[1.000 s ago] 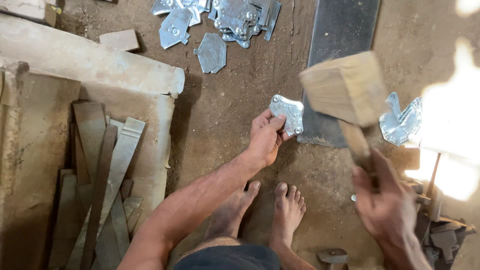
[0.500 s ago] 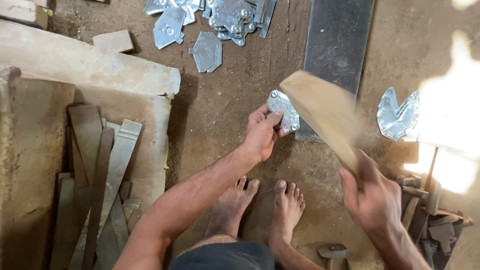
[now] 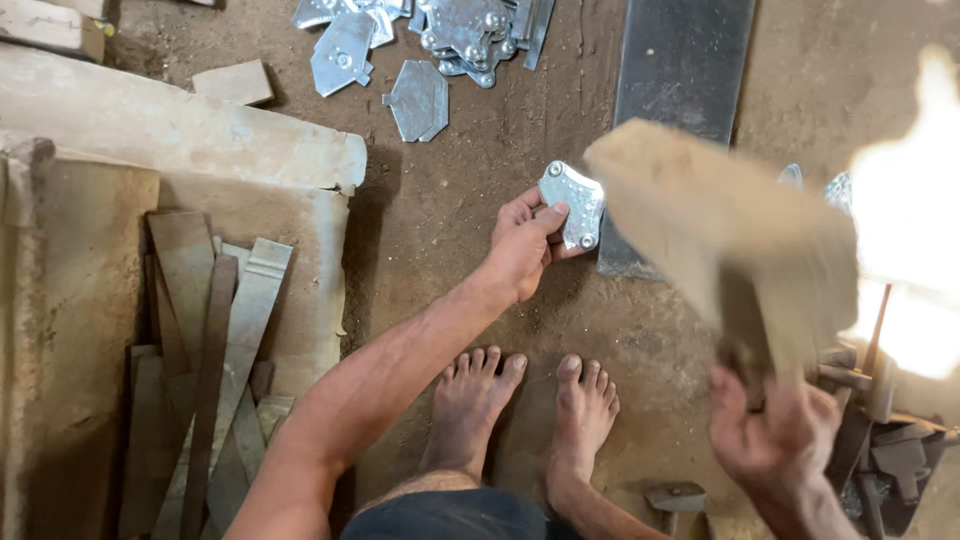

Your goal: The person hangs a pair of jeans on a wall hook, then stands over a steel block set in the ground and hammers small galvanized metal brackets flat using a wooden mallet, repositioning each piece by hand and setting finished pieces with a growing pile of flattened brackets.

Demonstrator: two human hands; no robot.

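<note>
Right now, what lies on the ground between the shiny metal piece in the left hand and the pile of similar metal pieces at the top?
In the head view, only bare dirt floor lies between the metal piece held by the left hand and the pile.

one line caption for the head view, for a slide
Left hand holds a metal plate by a steel slab on dirt floor; right hand grips a blurred wooden mallet.

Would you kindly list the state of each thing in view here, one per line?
Left hand: grip closed on the metal plate, holding it at the dark steel slab's edge.
Right hand: grip closed on the wooden mallet handle.
Wooden mallet: raised, motion-blurred.
Loose metal plates: piled on the dirt floor.
Flat strips: stacked, lying at left.
</note>
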